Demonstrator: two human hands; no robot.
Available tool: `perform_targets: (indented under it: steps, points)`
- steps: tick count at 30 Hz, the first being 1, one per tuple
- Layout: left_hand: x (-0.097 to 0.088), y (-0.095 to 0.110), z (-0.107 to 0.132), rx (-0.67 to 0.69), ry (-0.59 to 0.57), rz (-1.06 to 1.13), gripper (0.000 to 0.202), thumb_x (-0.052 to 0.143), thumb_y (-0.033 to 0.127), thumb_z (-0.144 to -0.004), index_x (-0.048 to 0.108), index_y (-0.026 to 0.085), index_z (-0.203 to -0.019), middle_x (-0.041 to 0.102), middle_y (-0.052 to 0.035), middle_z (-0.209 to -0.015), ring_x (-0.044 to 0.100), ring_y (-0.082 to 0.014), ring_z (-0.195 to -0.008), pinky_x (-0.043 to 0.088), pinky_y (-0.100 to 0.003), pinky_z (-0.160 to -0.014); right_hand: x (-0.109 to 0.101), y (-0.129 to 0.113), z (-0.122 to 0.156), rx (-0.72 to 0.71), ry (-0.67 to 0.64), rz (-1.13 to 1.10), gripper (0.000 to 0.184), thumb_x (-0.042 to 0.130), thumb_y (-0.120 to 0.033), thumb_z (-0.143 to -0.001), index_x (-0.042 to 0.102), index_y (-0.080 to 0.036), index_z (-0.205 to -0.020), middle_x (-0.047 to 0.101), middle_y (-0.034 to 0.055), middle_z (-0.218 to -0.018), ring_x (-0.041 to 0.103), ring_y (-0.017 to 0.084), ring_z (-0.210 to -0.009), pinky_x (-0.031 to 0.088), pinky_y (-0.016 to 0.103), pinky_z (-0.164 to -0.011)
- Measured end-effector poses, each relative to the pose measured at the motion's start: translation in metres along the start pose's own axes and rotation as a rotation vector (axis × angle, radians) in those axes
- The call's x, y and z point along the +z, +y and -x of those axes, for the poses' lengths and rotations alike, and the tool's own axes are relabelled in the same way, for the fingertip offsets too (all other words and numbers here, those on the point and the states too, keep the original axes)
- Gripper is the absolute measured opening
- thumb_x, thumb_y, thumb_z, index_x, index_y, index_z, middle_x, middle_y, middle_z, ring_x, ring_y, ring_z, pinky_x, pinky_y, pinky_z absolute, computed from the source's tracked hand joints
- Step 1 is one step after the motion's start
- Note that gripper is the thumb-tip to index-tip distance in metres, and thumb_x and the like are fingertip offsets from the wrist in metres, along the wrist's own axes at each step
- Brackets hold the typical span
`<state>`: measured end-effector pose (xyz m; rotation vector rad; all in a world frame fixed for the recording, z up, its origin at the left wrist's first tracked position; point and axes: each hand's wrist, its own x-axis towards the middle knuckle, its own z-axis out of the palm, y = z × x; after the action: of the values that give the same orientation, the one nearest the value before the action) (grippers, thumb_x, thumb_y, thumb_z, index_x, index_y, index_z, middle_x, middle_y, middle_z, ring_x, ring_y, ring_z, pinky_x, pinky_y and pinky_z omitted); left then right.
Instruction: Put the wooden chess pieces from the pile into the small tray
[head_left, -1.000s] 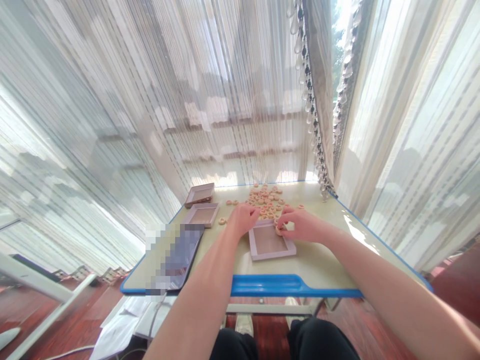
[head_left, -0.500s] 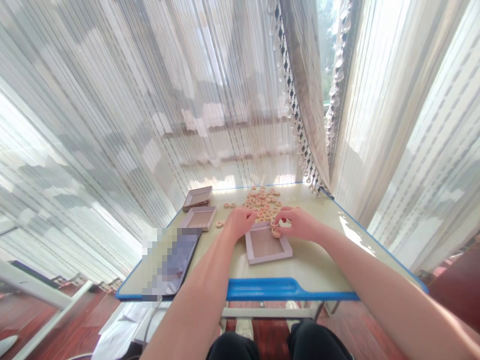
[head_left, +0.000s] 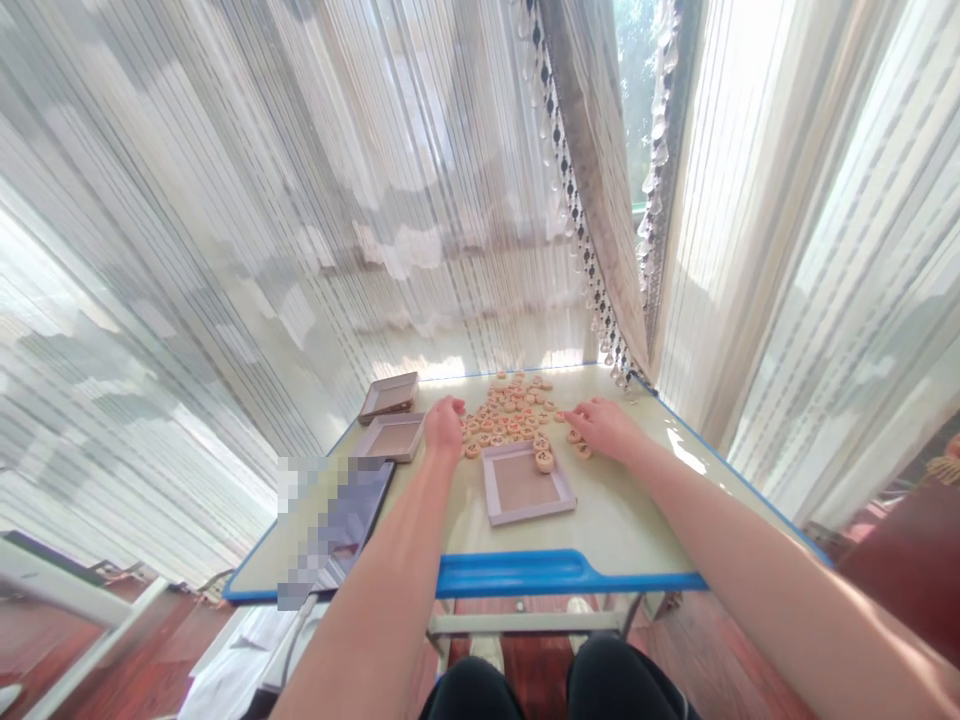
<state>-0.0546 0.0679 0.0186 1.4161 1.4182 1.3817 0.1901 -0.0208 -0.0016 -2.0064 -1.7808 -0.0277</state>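
Note:
Many round wooden Chinese chess pieces point(head_left: 510, 408) with red or dark characters lie in a loose pile on the table. Close in front of them is a shallow pinkish open box point(head_left: 491, 505). Two stacked-looking chess pieces point(head_left: 544, 462) are at its far right corner. My left hand point(head_left: 445, 428) stands on edge at the pile's left side, open with fingers curved beside the nearest pieces. On the pile's right, my right hand point(head_left: 602, 428) is open and palm down, its fingertips at a single piece point(head_left: 560, 416). Beneath it lie two more pieces point(head_left: 583, 451).
At the left stands another shallow box point(head_left: 395, 438), with stacked box parts point(head_left: 388, 395) behind it. A dark tablet point(head_left: 352, 520), partly pixelated, lies near the left edge. The table point(head_left: 630, 540) has a blue rim. String curtains point(head_left: 420, 200) hang behind it.
My right hand has let go of the piece at the box's corner and moved away to the right. My left hand has shifted left, off the box's far edge, to the pile's side.

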Motion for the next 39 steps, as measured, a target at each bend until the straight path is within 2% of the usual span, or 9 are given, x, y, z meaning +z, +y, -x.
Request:
perform_targets:
  steps: [4,8,13,17,22,26,30,35,39]
  points:
    - [0.002,-0.002,-0.004,0.014,-0.013,0.053,0.046,0.027,0.042,-0.077,0.062,0.011,-0.076,0.064,-0.0081,-0.075,0.049,-0.0105,-0.049,0.037,-0.023,-0.045,-0.002,0.007,-0.004,0.181,0.060,0.007,0.033,0.043,-0.036,-0.081,0.067,-0.017,-0.094,0.063,0.0125,-0.098,0.060,0.023,-0.083,0.042,0.032,-0.073]
    - [0.004,-0.003,-0.002,0.040,-0.029,-0.013,0.045,0.028,0.043,-0.078,0.061,0.013,-0.072,0.065,-0.0079,-0.075,0.051,-0.0115,-0.052,0.039,-0.023,-0.047,-0.004,0.017,-0.007,0.326,-0.003,0.028,0.030,0.046,-0.036,-0.078,0.068,-0.015,-0.085,0.067,0.0137,-0.085,0.062,0.026,-0.079,0.043,0.032,-0.064]
    - [0.003,-0.003,0.002,0.173,-0.081,-0.186,0.047,0.024,0.041,-0.081,0.062,0.016,-0.070,0.066,-0.0067,-0.073,0.056,-0.0151,-0.062,0.042,-0.026,-0.057,-0.003,0.018,-0.006,0.263,-0.005,0.045,0.025,0.050,-0.038,-0.076,0.067,-0.020,-0.070,0.069,0.0111,-0.073,0.062,0.025,-0.072,0.041,0.030,-0.057]
    - [0.000,-0.002,0.007,0.391,-0.131,-0.471,0.039,0.031,0.038,-0.082,0.061,0.017,-0.066,0.064,-0.0063,-0.071,0.056,-0.0190,-0.072,0.041,-0.030,-0.066,-0.004,0.011,-0.004,0.212,-0.015,0.000,0.026,0.049,-0.036,-0.076,0.068,-0.019,-0.074,0.068,0.0085,-0.071,0.062,0.022,-0.070,0.041,0.028,-0.057]
    - [0.005,-0.002,0.014,0.546,-0.313,-0.695,0.046,0.031,0.040,-0.085,0.055,0.017,-0.054,0.063,-0.0105,-0.069,0.055,-0.0237,-0.077,0.037,-0.037,-0.078,-0.007,0.003,-0.001,0.154,-0.037,-0.057,0.027,0.048,-0.033,-0.076,0.069,-0.018,-0.081,0.069,0.0074,-0.075,0.061,0.021,-0.073,0.040,0.028,-0.060]
    - [0.011,-0.003,0.014,0.532,-0.393,-0.757,0.055,0.026,0.050,-0.086,0.055,0.018,-0.051,0.062,-0.0112,-0.064,0.056,-0.0266,-0.079,0.035,-0.041,-0.086,-0.008,0.002,0.000,0.137,-0.045,-0.044,0.028,0.047,-0.036,-0.076,0.069,-0.019,-0.081,0.068,0.0064,-0.076,0.061,0.021,-0.073,0.040,0.027,-0.060]
    - [0.011,-0.005,0.011,0.530,-0.377,-0.780,0.058,0.021,0.051,-0.087,0.058,0.018,-0.057,0.063,-0.0112,-0.063,0.057,-0.0263,-0.076,0.032,-0.043,-0.090,-0.008,0.002,0.000,0.137,-0.057,-0.036,0.027,0.048,-0.036,-0.076,0.069,-0.020,-0.083,0.069,0.0057,-0.079,0.061,0.020,-0.074,0.040,0.027,-0.060]
    - [0.012,-0.013,0.008,0.554,-0.411,-0.792,0.059,0.018,0.047,-0.088,0.062,0.017,-0.063,0.067,-0.0145,-0.086,0.053,-0.0330,-0.102,0.021,-0.051,-0.099,-0.009,0.002,0.000,0.174,-0.069,-0.029,0.028,0.049,-0.037,-0.076,0.068,-0.020,-0.086,0.069,0.0060,-0.083,0.060,0.021,-0.077,0.041,0.027,-0.063]
    - [0.013,-0.014,0.008,0.532,-0.447,-0.817,0.060,0.018,0.047,-0.089,0.063,0.018,-0.060,0.067,-0.0135,-0.081,0.049,-0.0339,-0.110,0.012,-0.053,-0.103,-0.010,0.002,0.000,0.171,-0.073,-0.012,0.028,0.048,-0.038,-0.076,0.068,-0.020,-0.087,0.069,0.0051,-0.082,0.061,0.020,-0.078,0.040,0.027,-0.063]
